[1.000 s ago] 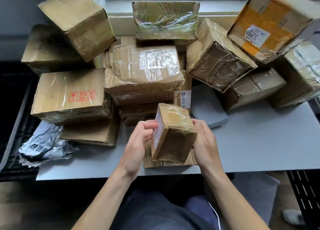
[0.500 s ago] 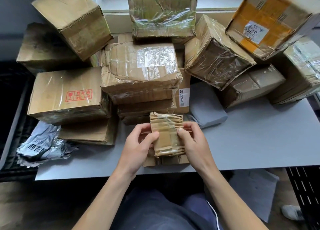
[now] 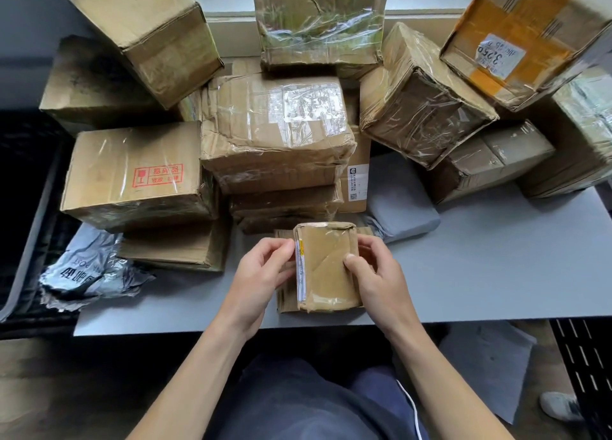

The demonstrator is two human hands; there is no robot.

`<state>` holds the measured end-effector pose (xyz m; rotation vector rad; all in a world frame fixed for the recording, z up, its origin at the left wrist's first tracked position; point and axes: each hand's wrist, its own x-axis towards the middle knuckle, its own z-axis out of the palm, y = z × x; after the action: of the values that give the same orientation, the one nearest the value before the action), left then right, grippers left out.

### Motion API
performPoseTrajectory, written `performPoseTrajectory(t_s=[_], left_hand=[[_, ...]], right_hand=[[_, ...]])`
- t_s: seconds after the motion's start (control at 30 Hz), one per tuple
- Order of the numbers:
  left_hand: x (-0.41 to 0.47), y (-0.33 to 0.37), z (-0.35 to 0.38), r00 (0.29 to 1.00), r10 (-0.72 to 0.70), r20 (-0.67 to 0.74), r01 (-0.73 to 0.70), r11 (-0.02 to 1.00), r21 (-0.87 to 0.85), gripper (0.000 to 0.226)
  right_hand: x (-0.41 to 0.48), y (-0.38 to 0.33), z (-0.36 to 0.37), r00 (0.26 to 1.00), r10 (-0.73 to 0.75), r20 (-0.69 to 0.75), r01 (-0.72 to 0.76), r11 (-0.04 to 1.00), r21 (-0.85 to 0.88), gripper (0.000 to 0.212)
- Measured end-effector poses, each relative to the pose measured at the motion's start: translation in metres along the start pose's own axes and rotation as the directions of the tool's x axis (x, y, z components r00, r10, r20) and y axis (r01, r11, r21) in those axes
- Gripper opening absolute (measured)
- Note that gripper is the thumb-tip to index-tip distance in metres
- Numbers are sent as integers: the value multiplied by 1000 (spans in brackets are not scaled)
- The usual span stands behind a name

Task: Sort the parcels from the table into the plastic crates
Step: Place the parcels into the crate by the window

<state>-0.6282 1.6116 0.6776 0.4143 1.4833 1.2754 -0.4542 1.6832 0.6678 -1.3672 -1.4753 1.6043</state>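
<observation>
Through the head camera I am looking down at a small taped parcel (image 3: pixel 328 267) that both hands are holding at the near edge of the grey table (image 3: pixel 496 274). The left hand (image 3: pixel 261 274) is pinching the parcel's left edge, where a white label strip is running along the side. The right hand (image 3: pixel 374 274) is gripping the right edge, its thumb lying across the brown top face. The parcel is sitting over a flat piece of cardboard (image 3: pixel 284 302) on the table; I cannot tell whether the two are touching.

Taped boxes are piling up on the far side of the table: a box with a red stamp (image 3: pixel 135 174) at left, a large crumpled box (image 3: pixel 275 134) in the middle, and a box with orange tape (image 3: pixel 526 35) at far right. A grey soft mailer (image 3: pixel 400 204) is lying just right of the middle stack. A crumpled silver bag (image 3: pixel 89 274) is resting at the near left corner, beside a dark plastic crate (image 3: pixel 34 221) off the table's left edge.
</observation>
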Motion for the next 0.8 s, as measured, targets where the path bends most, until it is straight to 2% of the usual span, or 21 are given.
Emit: performPoseTrajectory(t_s=[0.13,0.2,0.33,0.43,0.57,0.7,0.8], left_hand=[[-5,5,1,990,143,-3,-143,984,-103,35],[-3,1,-2,990,144,-3,-144,988,-61,33],[1,-13,-9,991,130,-27,-125,982,145,37],[0,-16,-8,990,129,-49,-124,988,96,34],[2,-10,-7,980,198,-22,-197,979,61,31],[3,-9,-9,981,193,13,-193,966,172,23],[6,-17,-7,987,160,-26,-142,930,338,19]], right_hand=[[-3,-5,-5,991,-118,58,114,992,56,38],[-3,4,-3,991,-109,73,106,993,48,37],[-7,18,3,993,-87,82,84,996,41,39],[-10,17,3,992,-92,83,86,994,64,34],[-4,0,-2,994,-105,39,102,992,81,27],[15,-17,-7,1000,-16,0,16,996,85,16],[29,-20,-7,987,155,50,-152,987,-54,29]])
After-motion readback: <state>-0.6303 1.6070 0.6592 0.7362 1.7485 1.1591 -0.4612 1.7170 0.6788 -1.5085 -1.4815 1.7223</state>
